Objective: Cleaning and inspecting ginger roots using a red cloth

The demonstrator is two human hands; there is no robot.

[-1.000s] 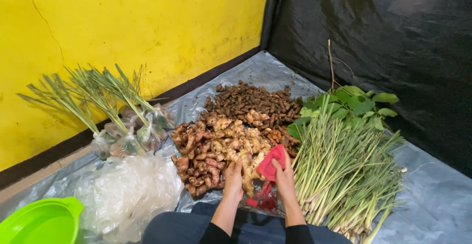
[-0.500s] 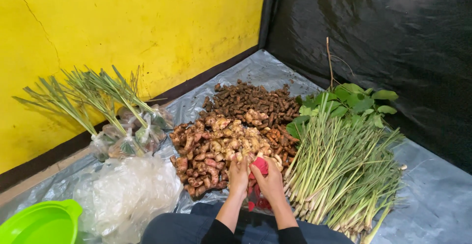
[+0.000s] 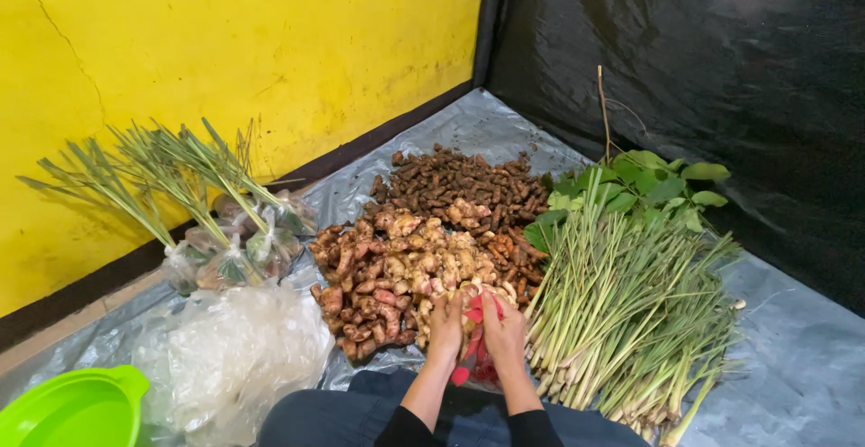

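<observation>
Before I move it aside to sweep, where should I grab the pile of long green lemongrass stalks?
Probably grip the pile of long green lemongrass stalks around the pale thick bases nearest the person, coming from the right side: the stalks lie parallel with bases bunched together, while the leafy tops fan out loosely.

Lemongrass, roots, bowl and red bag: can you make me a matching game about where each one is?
Things:
1. lemongrass pile
2. green bowl
3. red bag
4. dark root heap

Places:
A. bottom left corner
B. between the two hands
C. right of the hands
D. farthest back, near the wall corner

Pairs: 1-C, 2-A, 3-B, 4-D
</observation>
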